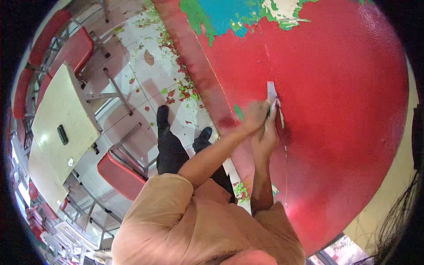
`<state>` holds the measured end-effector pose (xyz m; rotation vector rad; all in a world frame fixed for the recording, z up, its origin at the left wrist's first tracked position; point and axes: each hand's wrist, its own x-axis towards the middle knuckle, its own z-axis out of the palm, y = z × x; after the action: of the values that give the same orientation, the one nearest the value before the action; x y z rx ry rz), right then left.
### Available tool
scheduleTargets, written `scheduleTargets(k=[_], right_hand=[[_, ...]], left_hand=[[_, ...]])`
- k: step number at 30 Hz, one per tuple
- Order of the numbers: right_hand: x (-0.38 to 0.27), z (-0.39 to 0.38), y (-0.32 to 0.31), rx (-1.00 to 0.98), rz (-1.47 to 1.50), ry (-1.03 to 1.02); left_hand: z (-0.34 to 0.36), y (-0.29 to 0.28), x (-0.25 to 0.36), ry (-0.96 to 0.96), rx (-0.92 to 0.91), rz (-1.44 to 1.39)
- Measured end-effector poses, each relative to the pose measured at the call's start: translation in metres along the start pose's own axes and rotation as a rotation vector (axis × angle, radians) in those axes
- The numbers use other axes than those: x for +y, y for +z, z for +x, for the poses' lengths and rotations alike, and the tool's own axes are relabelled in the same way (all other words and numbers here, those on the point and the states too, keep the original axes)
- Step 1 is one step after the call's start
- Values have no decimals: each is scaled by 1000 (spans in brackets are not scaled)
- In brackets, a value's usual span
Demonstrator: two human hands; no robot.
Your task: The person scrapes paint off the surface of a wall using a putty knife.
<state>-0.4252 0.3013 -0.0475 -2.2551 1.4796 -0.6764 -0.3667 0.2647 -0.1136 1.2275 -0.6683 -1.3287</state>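
Observation:
Both of my hands are closed together around a scraper (271, 89) with a flat pale blade, held against the red painted wall (344, 101). My left hand (256, 115) grips it from the left side. Just beside and below, my right hand (268, 134) wraps the handle, which is mostly hidden by the fingers. A thin pale scored line runs down the red paint past the blade, with a narrow bare strip next to my right hand. At the top, a large patch of red is gone, showing turquoise (225, 15), green and cream layers.
Red and green paint flakes (187, 90) litter the tiled floor along the wall base, around my feet. On the left stand a cream table (57, 110) with a dark brush-like object (62, 134) on it, a red chair (119, 174) and more red chairs (73, 51) behind.

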Motion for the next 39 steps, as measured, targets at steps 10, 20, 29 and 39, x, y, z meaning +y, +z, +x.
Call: scheduleTargets(k=[10,20,29,39], right_hand=[[-4,18,22,-22,33,21],[-6,-5,12,14,1,182],[-20,30,19,24,-119,-33],[-28,65,48,41,-75,-81]], left_hand=[[28,-31,33,11,15,-37],[3,-15,23,141,-41,121],[36,-32,38,275,-3,319],[53,-53,6,132,-70,220]])
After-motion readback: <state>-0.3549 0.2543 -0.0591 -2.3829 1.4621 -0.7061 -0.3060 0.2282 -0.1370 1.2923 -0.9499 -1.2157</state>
